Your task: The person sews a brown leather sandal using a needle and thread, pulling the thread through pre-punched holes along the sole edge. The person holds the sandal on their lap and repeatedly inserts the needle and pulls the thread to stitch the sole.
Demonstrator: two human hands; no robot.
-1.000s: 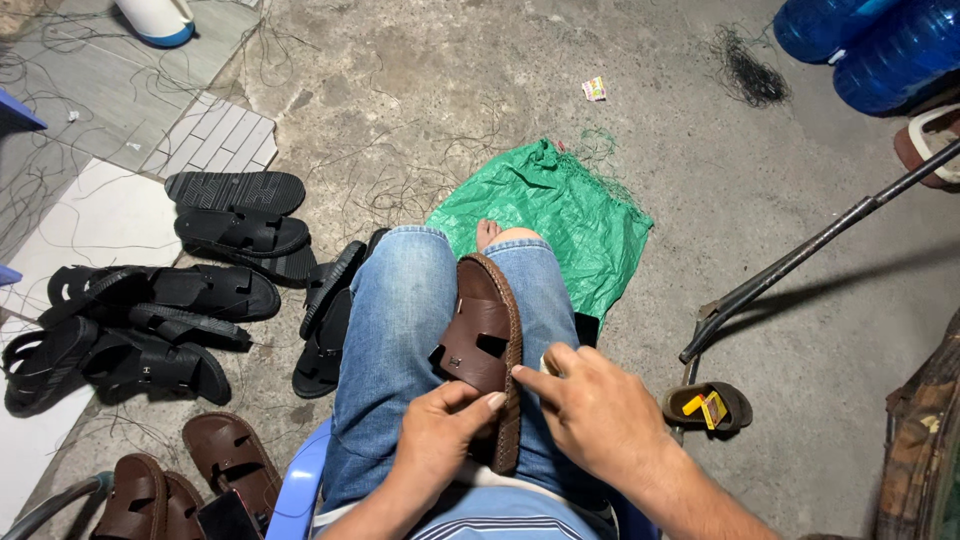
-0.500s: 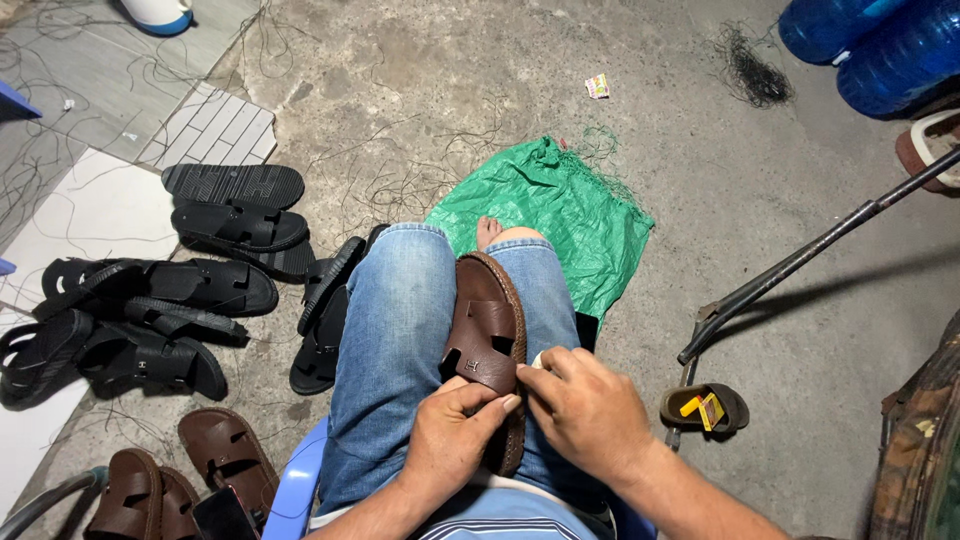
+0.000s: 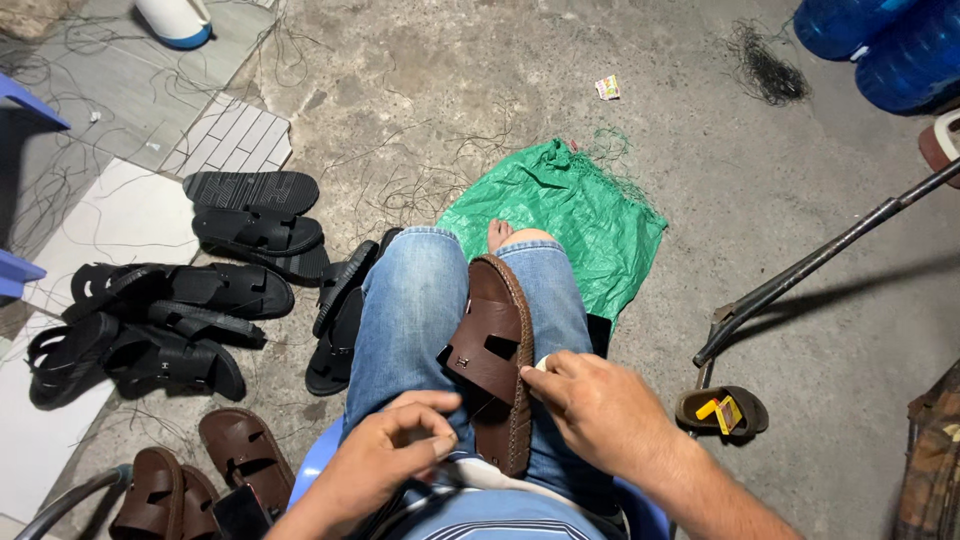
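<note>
Two bare hands work over brown leather sandal (image 3: 497,358) lying along lap on jeans. Right hand (image 3: 598,408) rests at sandal's edge, fingers curled, pinching small pale object. Left hand (image 3: 395,452) beside sandal, fingertips pinched together, contents unclear. Likely edge-stitching step; next move needs steady, precise fingertip placement.

Black sandals (image 3: 200,290), green bag (image 3: 570,215), blue jugs (image 3: 880,45) on concrete
</note>
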